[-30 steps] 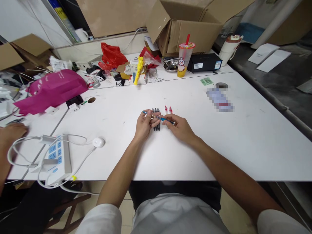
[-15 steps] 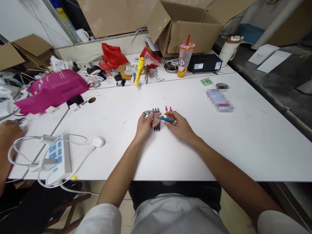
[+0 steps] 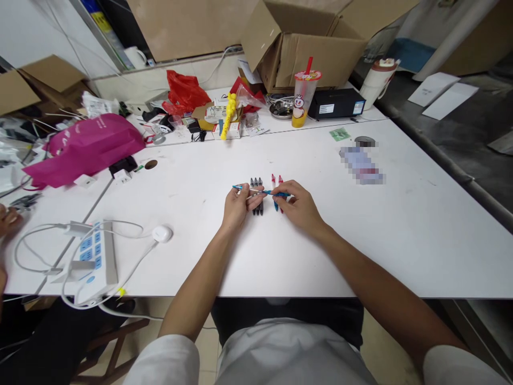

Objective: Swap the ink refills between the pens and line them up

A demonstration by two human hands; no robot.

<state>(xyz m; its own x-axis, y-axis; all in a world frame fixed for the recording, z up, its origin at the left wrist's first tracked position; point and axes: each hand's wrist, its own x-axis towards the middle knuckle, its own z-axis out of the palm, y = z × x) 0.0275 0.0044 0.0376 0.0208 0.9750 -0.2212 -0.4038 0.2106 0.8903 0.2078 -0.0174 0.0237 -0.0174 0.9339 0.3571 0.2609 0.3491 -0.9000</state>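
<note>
My left hand [image 3: 236,208] pinches the left end of a slim blue pen [image 3: 282,194] between thumb and fingers, its other fingers partly spread beneath. My right hand [image 3: 300,206] grips the blue barrel at the other end. A pale, thin stretch shows between the two blue parts; I cannot tell whether they are separate. Three black pens [image 3: 257,210] lie side by side, partly covered by my left fingers. Beside my right fingertips lie two pens with pink-red upper ends [image 3: 273,179]; the lower end of one looks blue, the other red. My right hand hides their middles.
A white power strip [image 3: 105,256] with looped cables lies at the left. Another person's hand [image 3: 8,220] is at the left edge. Toward the back are a magenta bag [image 3: 88,147], a yellow figure-topped stick [image 3: 228,117], a drink cup [image 3: 302,101] and a cardboard box [image 3: 312,61].
My hands have drawn slightly apart, and a thin pale stretch shows along the blue pen. More of the pink-topped pens is visible. The other person's hand has drawn back left.
</note>
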